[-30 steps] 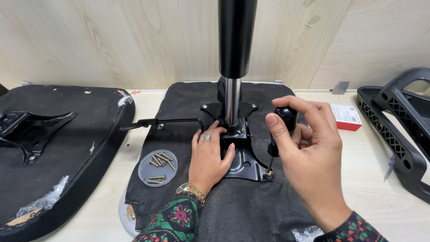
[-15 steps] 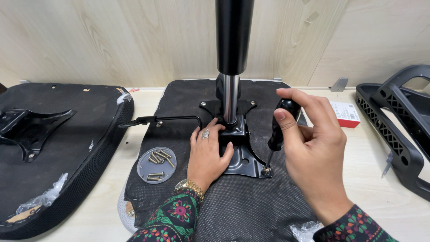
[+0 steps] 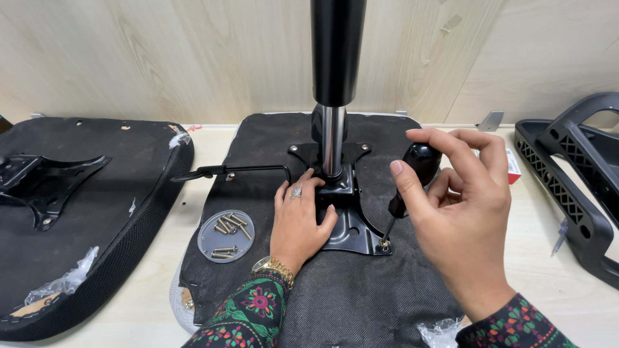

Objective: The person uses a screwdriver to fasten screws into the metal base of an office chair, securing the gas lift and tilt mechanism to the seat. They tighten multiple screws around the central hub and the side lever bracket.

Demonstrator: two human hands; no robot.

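R hand (image 3: 461, 212) closed on screwdriver (image 3: 412, 174), tip in corner screw (image 3: 383, 245). L hand (image 3: 300, 222) flat, open, pressing plate (image 3: 348, 225). Advise: keep driver square w/ screw, plate pinned.

The gas cylinder (image 3: 337, 51) is running off the top edge; the right hand (image 3: 461, 212) is hiding most of the screwdriver (image 3: 412, 174) handle.
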